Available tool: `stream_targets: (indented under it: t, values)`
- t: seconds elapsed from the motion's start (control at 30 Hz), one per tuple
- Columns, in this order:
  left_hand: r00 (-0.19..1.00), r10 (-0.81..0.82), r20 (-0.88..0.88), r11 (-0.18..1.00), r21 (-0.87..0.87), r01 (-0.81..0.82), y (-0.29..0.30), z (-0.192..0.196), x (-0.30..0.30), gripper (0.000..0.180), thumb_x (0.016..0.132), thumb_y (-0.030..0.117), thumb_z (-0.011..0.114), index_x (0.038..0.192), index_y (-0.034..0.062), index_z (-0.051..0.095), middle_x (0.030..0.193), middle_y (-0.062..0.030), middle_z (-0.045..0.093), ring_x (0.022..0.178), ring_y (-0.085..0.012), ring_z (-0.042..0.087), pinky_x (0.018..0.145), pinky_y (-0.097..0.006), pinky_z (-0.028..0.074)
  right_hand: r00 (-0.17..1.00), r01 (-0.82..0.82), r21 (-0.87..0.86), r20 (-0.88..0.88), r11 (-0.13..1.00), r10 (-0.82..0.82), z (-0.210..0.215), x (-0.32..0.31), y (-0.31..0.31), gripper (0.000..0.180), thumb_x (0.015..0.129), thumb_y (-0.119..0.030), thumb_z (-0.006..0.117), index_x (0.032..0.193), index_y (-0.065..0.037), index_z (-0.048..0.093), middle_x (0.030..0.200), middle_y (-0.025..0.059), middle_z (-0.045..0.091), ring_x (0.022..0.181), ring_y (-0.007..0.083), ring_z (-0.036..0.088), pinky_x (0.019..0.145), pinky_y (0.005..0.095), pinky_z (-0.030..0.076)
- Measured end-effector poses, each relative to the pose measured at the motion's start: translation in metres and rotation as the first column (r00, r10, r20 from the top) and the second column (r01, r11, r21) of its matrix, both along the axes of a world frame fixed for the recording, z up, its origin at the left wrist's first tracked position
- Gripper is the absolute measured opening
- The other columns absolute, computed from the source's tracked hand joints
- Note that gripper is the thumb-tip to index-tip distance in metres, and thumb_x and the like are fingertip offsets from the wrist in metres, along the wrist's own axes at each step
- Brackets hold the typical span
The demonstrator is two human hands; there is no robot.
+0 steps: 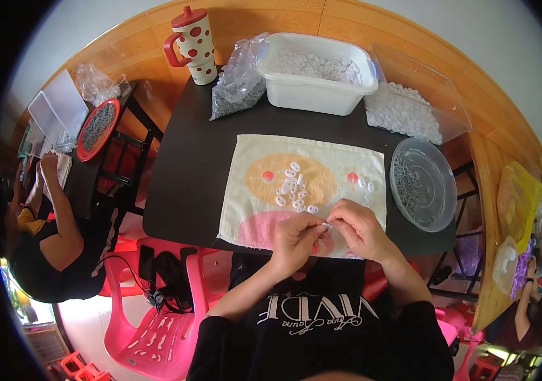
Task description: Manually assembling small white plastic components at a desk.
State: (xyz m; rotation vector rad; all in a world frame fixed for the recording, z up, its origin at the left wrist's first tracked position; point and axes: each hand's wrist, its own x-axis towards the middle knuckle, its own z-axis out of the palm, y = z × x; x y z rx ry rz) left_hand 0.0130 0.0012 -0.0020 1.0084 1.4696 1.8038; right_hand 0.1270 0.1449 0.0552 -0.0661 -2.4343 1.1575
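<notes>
Head view: left hand [293,238] and right hand [361,228] pinch one small white piece [326,225] over the towel [252,190].

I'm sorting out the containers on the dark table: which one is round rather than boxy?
The clear round dish at the table's right edge, beside the towel. The white tub at the back is rectangular, and so is the clear box beside it.

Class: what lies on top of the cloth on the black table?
A cluster of small white rings lies on the cloth. Both hands cover its near edge.
</notes>
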Motion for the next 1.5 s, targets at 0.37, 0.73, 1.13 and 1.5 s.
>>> stream_targets:
  t: [0.37,0.73,1.13,1.5]
  values:
    - [0.999,0.029,0.024,0.999,0.017,-0.029,0.0,0.004,0.002,0.006,0.094,-0.006,0.062,0.089,-0.0035,0.066,0.076,-0.0021,0.063,0.059,-0.0048,0.057,0.052,-0.02,0.046,1.0,-0.026,0.022,0.014,0.999,0.026,0.008,-0.003,0.0,0.008,0.086,0.008,0.06,0.09,0.001,0.058,0.081,0.013,0.058,0.071,0.029,0.058,0.063,0.0348,0.046]
    - [0.993,0.078,0.089,0.997,-0.003,-0.078,-0.001,0.007,0.006,0.007,0.092,-0.007,0.062,0.087,-0.0031,0.065,0.071,-0.0027,0.064,0.056,-0.0048,0.057,0.05,-0.021,0.045,0.999,0.031,0.268,0.004,0.963,-0.034,0.003,-0.006,-0.011,0.013,0.083,0.004,0.063,0.092,-0.001,0.056,0.078,0.013,0.056,0.07,0.0325,0.057,0.059,0.039,0.045]
    - [0.996,0.09,0.03,0.996,0.003,-0.09,0.002,0.0,0.003,0.006,0.094,-0.004,0.062,0.091,-0.0032,0.067,0.074,-0.0031,0.066,0.059,-0.0055,0.059,0.052,-0.021,0.047,0.989,0.131,-0.094,-0.055,0.987,-0.137,0.002,0.001,0.002,0.015,0.086,0.005,0.064,0.101,0.003,0.063,0.089,0.0143,0.062,0.077,0.0276,0.062,0.068,0.0314,0.049]
    - [0.999,0.031,-0.01,0.998,0.053,-0.031,-0.006,0.002,0.001,0.007,0.092,-0.007,0.061,0.092,-0.0058,0.068,0.085,-0.0089,0.068,0.067,-0.0089,0.062,0.056,-0.023,0.047,0.987,0.026,0.145,-0.158,0.989,-0.002,0.002,-0.006,-0.004,0.02,0.081,0.012,0.063,0.099,0.004,0.064,0.087,0.0138,0.062,0.072,0.0252,0.06,0.064,0.0313,0.048]
